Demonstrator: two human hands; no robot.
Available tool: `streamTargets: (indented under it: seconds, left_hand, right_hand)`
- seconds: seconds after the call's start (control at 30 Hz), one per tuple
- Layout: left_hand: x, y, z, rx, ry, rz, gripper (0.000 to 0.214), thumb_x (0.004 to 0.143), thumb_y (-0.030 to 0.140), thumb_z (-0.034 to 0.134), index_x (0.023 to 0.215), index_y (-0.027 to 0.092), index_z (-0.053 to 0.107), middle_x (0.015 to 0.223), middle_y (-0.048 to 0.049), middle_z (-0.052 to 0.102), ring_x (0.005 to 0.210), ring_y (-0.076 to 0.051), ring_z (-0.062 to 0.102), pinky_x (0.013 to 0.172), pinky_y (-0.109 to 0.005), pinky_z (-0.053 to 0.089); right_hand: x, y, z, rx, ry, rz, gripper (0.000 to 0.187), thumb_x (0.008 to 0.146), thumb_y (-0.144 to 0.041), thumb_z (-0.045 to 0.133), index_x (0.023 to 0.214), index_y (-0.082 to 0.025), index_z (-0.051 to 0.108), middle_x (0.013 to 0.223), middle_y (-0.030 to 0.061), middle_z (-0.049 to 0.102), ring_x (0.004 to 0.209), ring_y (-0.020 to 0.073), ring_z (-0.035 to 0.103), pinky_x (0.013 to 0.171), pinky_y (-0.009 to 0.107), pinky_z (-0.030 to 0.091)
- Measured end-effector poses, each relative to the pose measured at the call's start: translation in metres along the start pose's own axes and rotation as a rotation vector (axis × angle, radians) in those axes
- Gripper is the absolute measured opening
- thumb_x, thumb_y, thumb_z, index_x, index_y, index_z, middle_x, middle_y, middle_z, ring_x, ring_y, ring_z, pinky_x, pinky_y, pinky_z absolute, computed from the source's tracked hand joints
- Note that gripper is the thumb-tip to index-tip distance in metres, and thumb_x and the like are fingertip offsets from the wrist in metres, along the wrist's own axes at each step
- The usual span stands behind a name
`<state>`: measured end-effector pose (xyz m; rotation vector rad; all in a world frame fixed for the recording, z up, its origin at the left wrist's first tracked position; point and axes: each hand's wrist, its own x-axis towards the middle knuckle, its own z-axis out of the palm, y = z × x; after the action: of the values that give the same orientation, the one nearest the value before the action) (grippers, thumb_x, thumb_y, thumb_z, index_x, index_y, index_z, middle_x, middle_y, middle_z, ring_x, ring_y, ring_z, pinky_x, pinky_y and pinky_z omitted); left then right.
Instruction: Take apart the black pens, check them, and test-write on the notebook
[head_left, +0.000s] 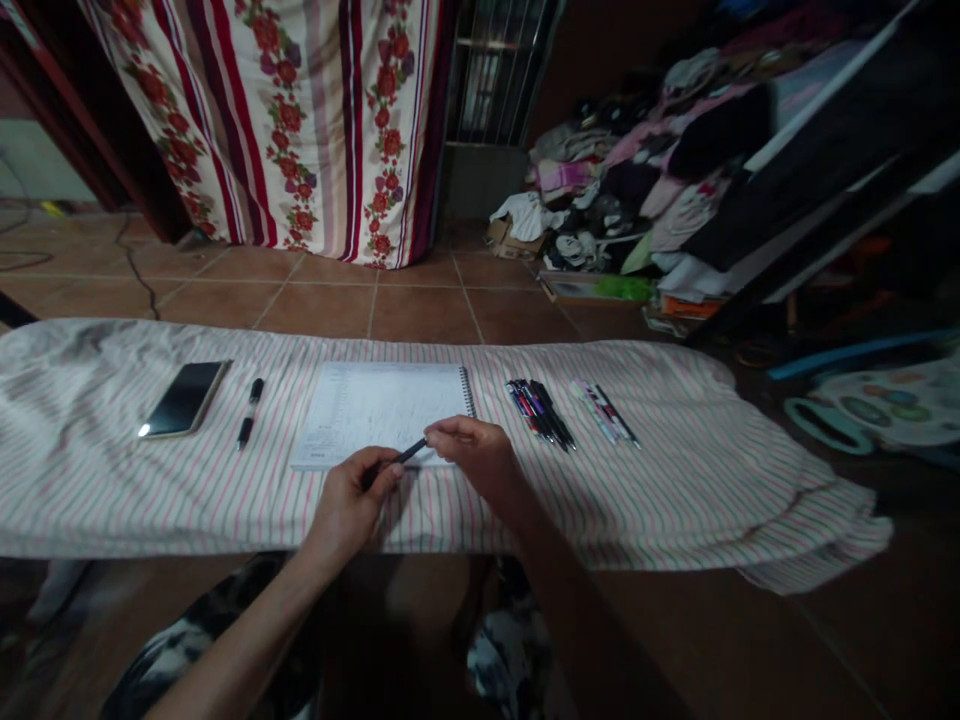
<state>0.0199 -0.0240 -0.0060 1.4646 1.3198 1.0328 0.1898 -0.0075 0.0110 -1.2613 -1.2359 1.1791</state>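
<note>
My left hand (pixel 360 497) is closed around a dark pen (pixel 411 451), slanted up to the right. The fingertips of my right hand (pixel 469 447) pinch the pen's other end. Both hands are over the lower edge of a spiral notebook (pixel 375 405), whose page bears faint marks. Left of the notebook lies a black-and-white marker (pixel 250 413). To its right rest a bunch of several dark pens (pixel 541 412) and a smaller group of light-patterned pens (pixel 606 412).
A striped cloth (pixel 675 480) covers the long work surface. A phone (pixel 185 398) lies at the left. Beyond are a floral curtain (pixel 322 130), a tiled floor (pixel 420 305) and a heap of clothes (pixel 637 180). A patterned chair (pixel 892 405) stands at the right.
</note>
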Motion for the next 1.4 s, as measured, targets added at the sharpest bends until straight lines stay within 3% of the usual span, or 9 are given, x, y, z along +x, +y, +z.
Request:
streamTargets:
  seconds: [0.23, 0.33, 0.43, 0.53, 0.63, 0.8, 0.93, 1.17, 1.4]
  left_hand:
    - [-0.071, 0.060, -0.011, 0.219, 0.041, 0.392, 0.015, 0.082, 0.028, 0.054, 0.087, 0.018, 0.064, 0.077, -0.0022, 0.066, 0.072, -0.016, 0.061, 0.066, -0.026, 0.046]
    - [-0.112, 0.074, -0.016, 0.335, 0.115, 0.598, 0.014, 0.084, 0.023, 0.050, 0.091, 0.018, 0.061, 0.080, -0.0028, 0.065, 0.075, -0.015, 0.061, 0.067, -0.025, 0.046]
    - [-0.152, 0.077, -0.021, 0.401, 0.190, 0.681, 0.015, 0.086, 0.020, 0.049, 0.095, 0.018, 0.060, 0.079, -0.0027, 0.064, 0.074, -0.014, 0.061, 0.066, -0.024, 0.046]
    - [-0.183, 0.070, -0.026, 0.365, 0.227, 0.633, 0.015, 0.085, 0.022, 0.050, 0.094, 0.018, 0.061, 0.080, -0.0025, 0.064, 0.075, -0.014, 0.061, 0.068, -0.024, 0.046]
    - [-0.204, 0.061, -0.029, 0.204, 0.212, 0.442, 0.015, 0.084, 0.028, 0.052, 0.088, 0.019, 0.063, 0.077, -0.0016, 0.065, 0.072, -0.015, 0.061, 0.066, -0.025, 0.046]
    - [-0.227, 0.051, -0.032, -0.118, 0.156, 0.167, 0.021, 0.075, 0.036, 0.061, 0.084, 0.017, 0.064, 0.073, -0.0001, 0.065, 0.058, -0.013, 0.058, 0.057, -0.023, 0.046]
    - [-0.238, 0.050, -0.033, -0.312, 0.095, 0.019, 0.025, 0.070, 0.037, 0.065, 0.084, 0.016, 0.062, 0.062, 0.0025, 0.061, 0.051, -0.010, 0.055, 0.047, -0.019, 0.040]
    - [-0.251, 0.048, -0.040, -0.306, 0.076, -0.029, 0.026, 0.068, 0.036, 0.066, 0.083, 0.016, 0.062, 0.056, 0.0042, 0.057, 0.048, -0.009, 0.052, 0.046, -0.018, 0.039]
    - [-0.259, 0.037, -0.032, -0.142, 0.180, 0.052, 0.025, 0.073, 0.037, 0.062, 0.086, 0.016, 0.063, 0.065, 0.0013, 0.059, 0.060, -0.012, 0.056, 0.053, -0.020, 0.043]
  right_hand:
    - [-0.083, -0.067, 0.002, -0.003, 0.096, -0.128, 0.026, 0.065, -0.041, 0.069, 0.069, -0.017, 0.060, 0.055, -0.0013, 0.060, 0.052, 0.0102, 0.055, 0.051, 0.022, 0.045]
    - [-0.124, -0.080, 0.014, 0.007, 0.147, -0.094, 0.032, 0.065, -0.047, 0.067, 0.065, -0.018, 0.052, 0.054, -0.0007, 0.060, 0.048, 0.0102, 0.054, 0.047, 0.022, 0.045]
    - [-0.159, -0.080, 0.029, -0.029, 0.190, -0.109, 0.033, 0.070, -0.048, 0.063, 0.064, -0.019, 0.050, 0.055, -0.0009, 0.060, 0.047, 0.0096, 0.053, 0.046, 0.021, 0.043]
    - [-0.185, -0.076, 0.043, -0.064, 0.196, -0.158, 0.031, 0.073, -0.046, 0.061, 0.064, -0.019, 0.051, 0.054, -0.0024, 0.057, 0.048, 0.0094, 0.053, 0.048, 0.021, 0.044]
    - [-0.204, -0.075, 0.055, 0.028, 0.117, -0.120, 0.029, 0.070, -0.045, 0.064, 0.072, -0.018, 0.055, 0.056, -0.0032, 0.057, 0.052, 0.0100, 0.056, 0.049, 0.021, 0.045]
    - [-0.227, -0.077, 0.066, 0.157, -0.010, -0.064, 0.038, 0.071, -0.045, 0.063, 0.096, -0.017, 0.061, 0.074, 0.0013, 0.066, 0.059, 0.0091, 0.060, 0.049, 0.018, 0.045]
    - [-0.237, -0.071, 0.070, 0.180, -0.057, -0.094, 0.036, 0.075, -0.043, 0.061, 0.100, -0.018, 0.065, 0.083, 0.0040, 0.069, 0.064, 0.0096, 0.063, 0.050, 0.018, 0.044]
    - [-0.242, -0.060, 0.074, 0.214, -0.015, -0.067, 0.027, 0.068, -0.038, 0.068, 0.085, -0.017, 0.071, 0.083, 0.0043, 0.070, 0.064, 0.0111, 0.062, 0.049, 0.020, 0.041]
    - [-0.249, -0.053, 0.076, 0.230, 0.075, -0.035, 0.026, 0.059, -0.037, 0.074, 0.072, -0.016, 0.065, 0.064, -0.0017, 0.062, 0.058, 0.0103, 0.058, 0.049, 0.020, 0.044]
